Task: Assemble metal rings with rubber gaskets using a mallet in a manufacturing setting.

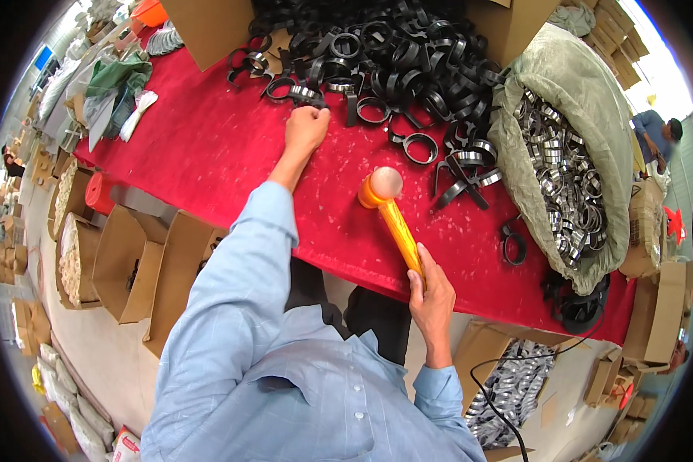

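Note:
My right hand (433, 296) is wrapped round the yellow-orange handle of a mallet (398, 231). The mallet's head, with a pale round face, is up over the red cloth. At the near edge of a big heap of black rings, my left hand (306, 129) is closed on a black ring (308, 94) with a shiny metal band; its fingertips are partly hidden. Many rings in the heap (393, 54) have a flat arm. Between the hands and to the right, a loose black ring (420, 148) lies on the cloth, with several others close by.
A red cloth (208, 146) covers the table. On its right, a pale green sack (585, 85) gapes with shiny metal rings (550, 154) inside. Cardboard boxes (127, 262) stand below on the left; another box (477, 362) holds metal parts. A black cable (481, 369) hangs at the right.

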Available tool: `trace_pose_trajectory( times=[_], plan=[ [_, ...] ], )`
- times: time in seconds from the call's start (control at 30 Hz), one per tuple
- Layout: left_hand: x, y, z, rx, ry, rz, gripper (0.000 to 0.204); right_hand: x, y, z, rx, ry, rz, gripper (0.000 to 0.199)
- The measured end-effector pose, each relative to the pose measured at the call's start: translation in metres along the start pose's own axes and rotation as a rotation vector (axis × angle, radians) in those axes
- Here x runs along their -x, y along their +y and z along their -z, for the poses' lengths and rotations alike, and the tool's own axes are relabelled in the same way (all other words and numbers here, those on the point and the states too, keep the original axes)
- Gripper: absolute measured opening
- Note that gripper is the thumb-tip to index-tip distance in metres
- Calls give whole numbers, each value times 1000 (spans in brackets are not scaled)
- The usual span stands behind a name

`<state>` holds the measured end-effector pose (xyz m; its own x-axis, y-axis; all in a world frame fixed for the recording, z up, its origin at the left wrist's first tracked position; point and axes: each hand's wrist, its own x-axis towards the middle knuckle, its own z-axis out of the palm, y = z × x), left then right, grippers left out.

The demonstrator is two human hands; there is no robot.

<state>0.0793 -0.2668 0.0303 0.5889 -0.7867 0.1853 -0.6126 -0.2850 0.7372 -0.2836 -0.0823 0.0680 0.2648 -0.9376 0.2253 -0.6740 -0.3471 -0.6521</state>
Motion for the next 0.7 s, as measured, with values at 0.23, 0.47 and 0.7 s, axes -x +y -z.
trace_pose_trajectory(
  times=[0.23, 0.47, 0.7],
  plan=[
    [213, -20, 104, 734, -491, 180, 15, -5, 7, 0, -25, -20, 19, 46],
    [283, -59, 101, 750, -529, 150, 27, 1, -11, 18, -351, -222, -306, 47],
    [297, -83, 74, 688, -337, 86, 49, 53, -75, 58, -447, 95, 339, 50]
  ],
)
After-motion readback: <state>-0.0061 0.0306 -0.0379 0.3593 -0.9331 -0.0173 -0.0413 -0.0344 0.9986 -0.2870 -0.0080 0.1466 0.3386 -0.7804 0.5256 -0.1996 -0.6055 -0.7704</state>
